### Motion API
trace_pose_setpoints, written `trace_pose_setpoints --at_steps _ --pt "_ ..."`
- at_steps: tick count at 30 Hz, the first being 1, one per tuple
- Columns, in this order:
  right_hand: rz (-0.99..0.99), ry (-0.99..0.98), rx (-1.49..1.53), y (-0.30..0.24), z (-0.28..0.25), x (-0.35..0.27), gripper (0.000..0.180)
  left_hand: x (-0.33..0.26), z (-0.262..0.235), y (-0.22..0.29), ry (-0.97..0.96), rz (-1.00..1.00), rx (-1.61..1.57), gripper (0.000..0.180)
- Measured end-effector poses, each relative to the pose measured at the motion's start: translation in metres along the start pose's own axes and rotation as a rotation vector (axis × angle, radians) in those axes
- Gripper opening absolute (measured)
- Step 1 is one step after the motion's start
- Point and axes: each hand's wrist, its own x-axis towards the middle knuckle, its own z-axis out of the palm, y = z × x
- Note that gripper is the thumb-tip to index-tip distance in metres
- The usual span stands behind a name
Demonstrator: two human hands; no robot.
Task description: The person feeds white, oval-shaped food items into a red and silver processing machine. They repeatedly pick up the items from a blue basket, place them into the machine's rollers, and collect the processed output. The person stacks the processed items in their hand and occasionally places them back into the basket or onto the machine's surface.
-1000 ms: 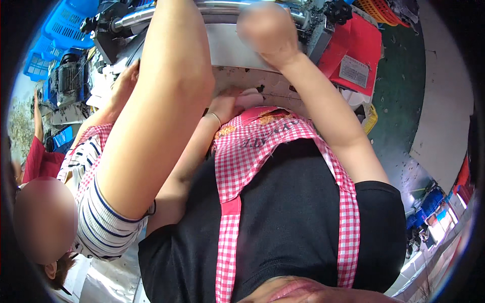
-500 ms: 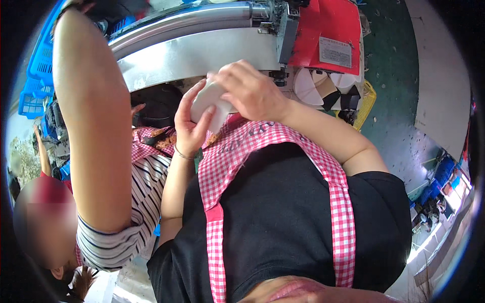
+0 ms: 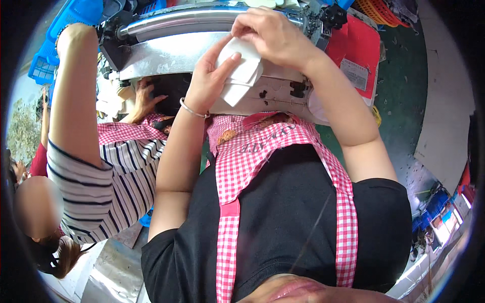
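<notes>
Above the machine (image 3: 202, 55), left hand (image 3: 209, 81), right hand (image 3: 275, 35) gripping white pieces (image 3: 242, 70)

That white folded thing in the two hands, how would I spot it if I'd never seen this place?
Find the big shiny silver machine across the top. Just in front of it, the left hand and right hand meet around the white folded piece. It is the only plain white, soft-looking thing there, between grey metal above and a pink checked apron below.
</notes>
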Motion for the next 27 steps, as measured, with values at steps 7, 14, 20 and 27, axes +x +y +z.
trace_pose_setpoints --at_steps 7,14,20,27 --pt "-0.04 -0.021 0.172 -0.004 -0.015 0.006 0.011 -0.003 -0.015 -0.003 -0.176 -0.371 -0.102 0.034" --pt "0.389 -0.356 -0.485 0.118 0.03 0.077 0.031 0.04 -0.01 -0.01 0.0 -0.554 -0.204 0.041" --pt "0.641 -0.255 -0.204 0.12 0.008 0.072 0.044 0.02 -0.01 -0.002 -0.267 -0.174 -0.022 0.052" --pt "-0.08 -0.039 -0.466 -0.002 0.043 -0.049 0.01 -0.071 -0.048 -0.006 -0.221 -0.462 -0.272 0.049"
